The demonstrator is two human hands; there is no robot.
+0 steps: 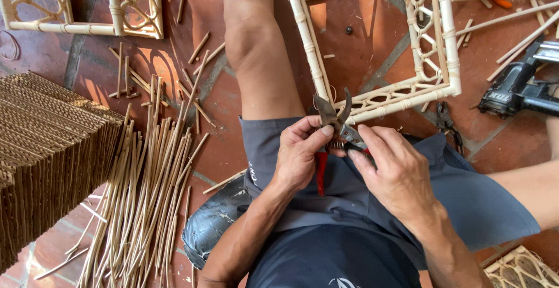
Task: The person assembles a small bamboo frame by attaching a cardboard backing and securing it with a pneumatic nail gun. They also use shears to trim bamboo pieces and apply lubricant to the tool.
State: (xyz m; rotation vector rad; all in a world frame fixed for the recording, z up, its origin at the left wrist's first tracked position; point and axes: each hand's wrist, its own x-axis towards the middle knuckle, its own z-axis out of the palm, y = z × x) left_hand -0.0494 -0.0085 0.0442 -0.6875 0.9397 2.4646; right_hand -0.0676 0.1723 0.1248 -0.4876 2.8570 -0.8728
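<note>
Gripping one pair of red-handled pruning shears in both hands, I have my left hand wrapped shut around the handle and my right hand pinching the spring side, blades pointing up and apart over my lap so they're steady. Just beyond the blades lies one rattan frame. Well left of the grip, a bundle of cane strips, too many to count. Far right, one nail gun.

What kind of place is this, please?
Probably a rattan furniture workshop, worked on the floor: a bundle of cane strips, an unfinished rattan frame, and pruning shears held in both hands.
</note>
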